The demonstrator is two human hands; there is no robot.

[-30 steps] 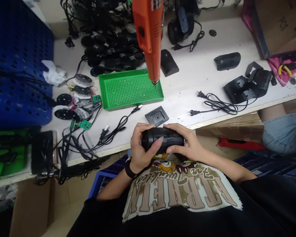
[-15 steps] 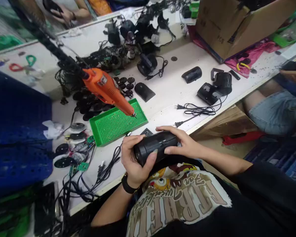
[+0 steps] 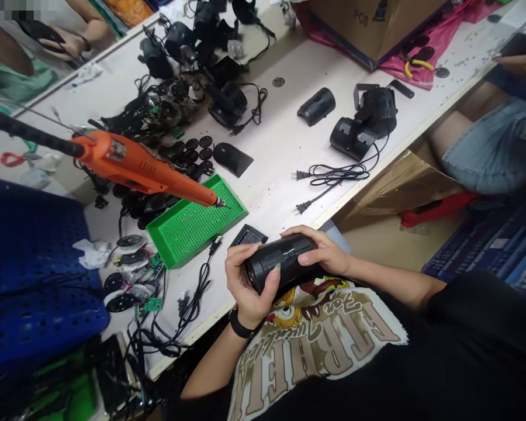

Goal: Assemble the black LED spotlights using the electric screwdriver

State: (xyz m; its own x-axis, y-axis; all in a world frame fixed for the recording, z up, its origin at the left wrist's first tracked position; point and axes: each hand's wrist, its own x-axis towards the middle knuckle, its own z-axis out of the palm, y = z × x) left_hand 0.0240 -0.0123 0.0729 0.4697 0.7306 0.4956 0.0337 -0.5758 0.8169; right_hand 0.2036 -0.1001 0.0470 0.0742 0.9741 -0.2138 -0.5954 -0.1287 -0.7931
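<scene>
Between my two hands, close to my shirt at the table's front edge, lies a black cylindrical housing (image 3: 280,261) on its side. My left hand (image 3: 249,280) is closed around its left end, thumb on top. On the right end, my right hand (image 3: 319,251) grips with fingers over the far side and thumb on the near side. A black rectangular part (image 3: 248,235) sits just beyond the cylinder. An orange electric screwdriver (image 3: 149,169) hangs over a green perforated tray (image 3: 166,257) that holds small screws.
Black half shells (image 3: 316,106), a lamp body with a bracket (image 3: 377,111) and coiled plug cords (image 3: 333,175) lie to the right. A heap of wired parts (image 3: 158,105) fills the back left. A blue crate (image 3: 35,263) stands left. A carton (image 3: 355,29) and another person (image 3: 486,146) are at right.
The view has shifted, so the table's items appear lower and further left. The screwdriver hangs at a flatter angle. Both hands keep their hold on the cylindrical housing.
</scene>
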